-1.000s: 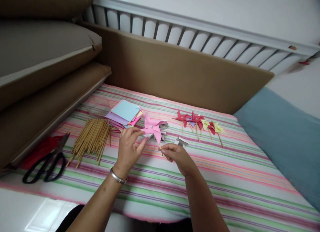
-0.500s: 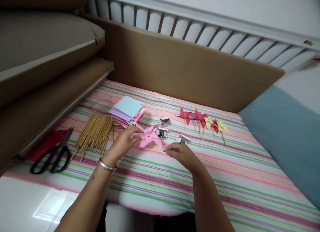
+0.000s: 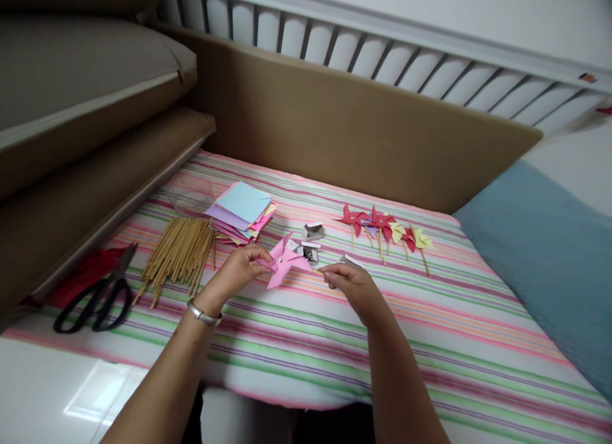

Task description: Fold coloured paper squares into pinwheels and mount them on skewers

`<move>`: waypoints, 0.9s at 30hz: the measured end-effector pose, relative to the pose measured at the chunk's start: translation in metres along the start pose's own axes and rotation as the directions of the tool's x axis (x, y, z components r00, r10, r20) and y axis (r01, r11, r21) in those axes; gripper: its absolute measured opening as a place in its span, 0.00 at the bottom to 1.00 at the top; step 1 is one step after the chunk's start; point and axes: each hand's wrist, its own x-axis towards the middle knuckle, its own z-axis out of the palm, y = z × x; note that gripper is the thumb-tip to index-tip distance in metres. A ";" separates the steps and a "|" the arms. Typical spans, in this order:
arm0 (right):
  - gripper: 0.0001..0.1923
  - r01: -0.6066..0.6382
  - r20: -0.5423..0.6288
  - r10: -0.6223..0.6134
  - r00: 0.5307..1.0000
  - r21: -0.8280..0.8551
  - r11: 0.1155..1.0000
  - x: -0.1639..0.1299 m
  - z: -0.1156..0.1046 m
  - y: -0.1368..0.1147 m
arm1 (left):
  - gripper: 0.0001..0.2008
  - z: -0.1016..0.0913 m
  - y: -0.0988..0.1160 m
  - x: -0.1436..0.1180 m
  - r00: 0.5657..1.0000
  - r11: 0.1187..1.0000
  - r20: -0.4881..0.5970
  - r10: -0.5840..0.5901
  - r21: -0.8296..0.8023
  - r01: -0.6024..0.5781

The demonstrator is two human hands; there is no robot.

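Pinwheel of pink paper hangs low over the striped bed, the left hand pinching its blades at the hub, the right hand closed on the stick's end. A hard pinch could crease the blades. Tilting the stick might loosen the centre pin, dropping it among the small clips behind.

Pink pinwheel lower, perhaps flatter.

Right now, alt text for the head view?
Left hand and right hand hold a pink paper pinwheel over a striped cloth. Around them lie wooden sticks, coloured paper squares, scissors and finished pinwheels.
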 end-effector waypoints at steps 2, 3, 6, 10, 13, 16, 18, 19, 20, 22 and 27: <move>0.11 0.002 0.000 -0.002 1.000 0.002 1.000 0.000 0.000 0.001 | 0.02 0.001 -0.002 0.001 1.000 1.000 -0.022 -0.010 -0.010 0.010; 0.12 0.000 -0.001 0.000 1.000 0.002 1.000 0.000 0.000 0.001 | 0.02 0.001 -0.002 0.002 0.999 0.999 -0.023 -0.027 -0.030 0.026; 0.12 -0.002 -0.008 0.002 1.000 -0.008 1.000 0.000 0.001 0.000 | 0.02 -0.001 -0.002 0.001 0.995 0.986 0.041 -0.095 -0.132 0.099; 0.12 -0.007 -0.004 0.007 1.000 -0.011 1.000 0.000 0.003 -0.003 | 0.04 -0.002 0.001 -0.001 0.990 0.977 0.082 -0.111 -0.175 0.124; 0.11 -0.040 0.056 0.040 0.998 0.006 0.999 0.000 0.006 -0.005 | 0.04 -0.001 0.004 -0.001 0.991 0.974 0.062 -0.115 -0.188 0.125; 0.10 -0.088 0.108 0.086 0.990 0.018 0.996 0.000 0.011 -0.005 | 0.06 -0.001 0.007 -0.001 0.989 0.960 0.049 -0.139 -0.239 0.147; 0.09 -0.123 0.068 0.120 0.990 0.042 0.992 0.002 0.014 -0.004 | 0.12 0.001 0.008 0.000 0.992 0.950 0.011 -0.129 -0.286 0.127; 0.09 -0.137 0.037 0.135 0.990 0.063 0.989 0.003 0.016 -0.003 | 0.16 0.002 0.008 0.000 0.993 0.946 -0.037 -0.115 -0.308 0.099; 0.09 -0.146 0.009 0.146 0.989 0.088 0.985 0.004 0.018 -0.002 | 0.18 0.004 0.007 0.000 0.990 0.943 -0.098 -0.103 -0.325 0.066; 0.09 -0.153 -0.034 0.159 0.987 0.137 0.979 0.006 0.023 -0.001 | 0.19 0.008 0.002 0.001 0.968 0.939 -0.225 -0.115 -0.343 0.031; 0.10 -0.140 -0.091 0.163 0.982 0.222 0.965 0.008 0.031 0.002 | 0.21 0.020 -0.010 0.001 0.919 0.909 -0.246 -0.309 -0.361 0.210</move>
